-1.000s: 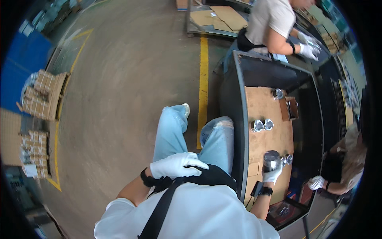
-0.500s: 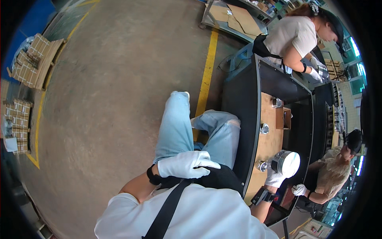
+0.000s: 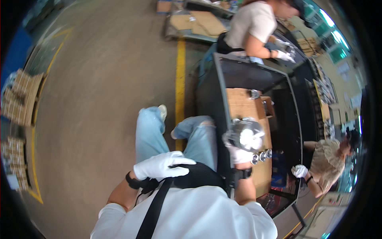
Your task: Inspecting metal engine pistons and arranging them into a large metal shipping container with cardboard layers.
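My right hand is raised over the bench, its gloved fingers wrapped round a shiny metal piston. Motion blurs the piston, and part of my grip is hidden behind it. Just right of my right wrist, several small round metal parts stand in a short row on the brown board. My left hand, in a white glove, lies across my lap against the black waist belt. Its fingers are stretched out and hold nothing.
The bench's black frame rises beside my right knee. Toward its far end are a small cardboard box and another metal part. Two co-workers work beyond the bench. Boxes stand on pallets at far left.
My view has turned, shifting the surroundings left. My right hand has carried the piston toward the bench's near side and tilted it, uncovering the row of small parts. My left hand stays on my lap.
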A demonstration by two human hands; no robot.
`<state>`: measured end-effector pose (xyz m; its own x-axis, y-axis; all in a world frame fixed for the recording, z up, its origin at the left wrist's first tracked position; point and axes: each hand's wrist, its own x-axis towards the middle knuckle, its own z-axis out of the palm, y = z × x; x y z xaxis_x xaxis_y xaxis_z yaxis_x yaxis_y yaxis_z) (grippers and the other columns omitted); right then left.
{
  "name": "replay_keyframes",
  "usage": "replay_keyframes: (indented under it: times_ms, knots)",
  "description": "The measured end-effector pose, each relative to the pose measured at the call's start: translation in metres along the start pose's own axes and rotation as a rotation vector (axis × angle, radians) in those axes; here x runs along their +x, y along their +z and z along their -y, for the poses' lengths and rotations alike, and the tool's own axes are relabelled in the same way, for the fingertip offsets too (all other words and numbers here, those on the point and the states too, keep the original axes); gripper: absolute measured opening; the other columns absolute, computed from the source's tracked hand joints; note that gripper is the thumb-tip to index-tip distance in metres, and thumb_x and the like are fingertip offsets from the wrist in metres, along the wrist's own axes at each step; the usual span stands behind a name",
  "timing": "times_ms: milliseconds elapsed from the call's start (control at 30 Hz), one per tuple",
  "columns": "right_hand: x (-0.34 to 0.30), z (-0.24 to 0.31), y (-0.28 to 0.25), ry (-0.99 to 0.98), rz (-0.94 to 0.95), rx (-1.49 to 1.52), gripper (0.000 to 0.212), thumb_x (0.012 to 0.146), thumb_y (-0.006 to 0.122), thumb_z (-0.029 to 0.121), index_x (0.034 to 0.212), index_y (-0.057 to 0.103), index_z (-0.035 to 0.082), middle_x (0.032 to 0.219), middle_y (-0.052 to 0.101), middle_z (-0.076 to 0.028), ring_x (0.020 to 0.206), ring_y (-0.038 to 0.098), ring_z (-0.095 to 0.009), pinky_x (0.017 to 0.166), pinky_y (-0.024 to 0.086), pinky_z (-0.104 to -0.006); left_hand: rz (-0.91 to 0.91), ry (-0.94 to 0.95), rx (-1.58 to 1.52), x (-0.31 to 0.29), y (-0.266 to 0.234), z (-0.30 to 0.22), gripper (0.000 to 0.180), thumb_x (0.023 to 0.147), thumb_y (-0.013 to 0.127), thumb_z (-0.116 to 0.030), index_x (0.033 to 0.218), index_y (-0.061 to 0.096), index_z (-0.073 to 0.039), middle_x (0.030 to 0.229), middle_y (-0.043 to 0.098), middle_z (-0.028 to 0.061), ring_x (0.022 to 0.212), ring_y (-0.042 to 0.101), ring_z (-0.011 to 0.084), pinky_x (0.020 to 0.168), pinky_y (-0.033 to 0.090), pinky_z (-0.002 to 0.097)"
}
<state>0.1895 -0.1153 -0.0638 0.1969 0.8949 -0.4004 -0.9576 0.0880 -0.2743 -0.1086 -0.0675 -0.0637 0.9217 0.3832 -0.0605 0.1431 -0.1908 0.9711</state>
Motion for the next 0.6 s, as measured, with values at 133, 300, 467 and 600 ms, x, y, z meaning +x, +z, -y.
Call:
replay_keyframes:
  times_ms: [133, 300, 467, 600]
  knots:
    - [0.053, -0.017, -0.024, 0.116, 0.419, 0.071, 0.047, 0.095, 0.047, 0.054, 0.136, 0.052, 0.032, 0.115, 0.067, -0.009, 0.104, 0.067, -0.036, 0.08, 0.055, -0.0618, 0.05, -0.084, -0.084, 0.027, -0.008, 0.008, 0.038, 0.101, 0.057, -0.03, 0.131, 0.062, -0.006, 0.1, 0.062, 0.0044, 0.091, 0.061, 0.0143, 0.085, 0.048, 0.028]
    - [0.076, -0.019, 0.031, 0.395, 0.634, 0.181, 0.051, 0.102, 0.04, 0.051, 0.117, 0.066, 0.01, 0.097, 0.072, -0.011, 0.095, 0.071, -0.031, 0.081, 0.059, -0.0494, -0.017, -0.195, -0.716, 0.069, -0.021, -0.022, 0.051, 0.106, 0.044, -0.043, 0.125, 0.063, 0.0, 0.1, 0.066, 0.0059, 0.088, 0.061, 0.0133, 0.083, 0.05, 0.0285]
    - [0.069, -0.005, 0.079, 0.467, 0.529, 0.035, 0.055, 0.099, 0.05, 0.053, 0.084, 0.07, 0.004, 0.079, 0.071, -0.013, 0.069, 0.07, -0.028, 0.068, 0.059, -0.0384, 0.32, -0.16, -1.233, 0.113, -0.03, -0.028, 0.083, 0.099, 0.028, -0.067, 0.135, 0.051, 0.004, 0.112, 0.064, 0.0248, 0.099, 0.063, 0.0347, 0.085, 0.053, 0.0451]
    - [0.073, 0.007, 0.082, 0.002, 0.327, -0.277, 0.04, 0.099, 0.059, 0.039, 0.105, 0.068, 0.001, 0.092, 0.07, -0.009, 0.082, 0.067, -0.021, 0.079, 0.056, -0.0336, 0.387, -0.193, -1.739, 0.137, -0.022, -0.062, 0.096, 0.086, 0.043, -0.078, 0.147, 0.037, -0.005, 0.129, 0.051, 0.035, 0.111, 0.056, 0.0514, 0.089, 0.048, 0.0633]
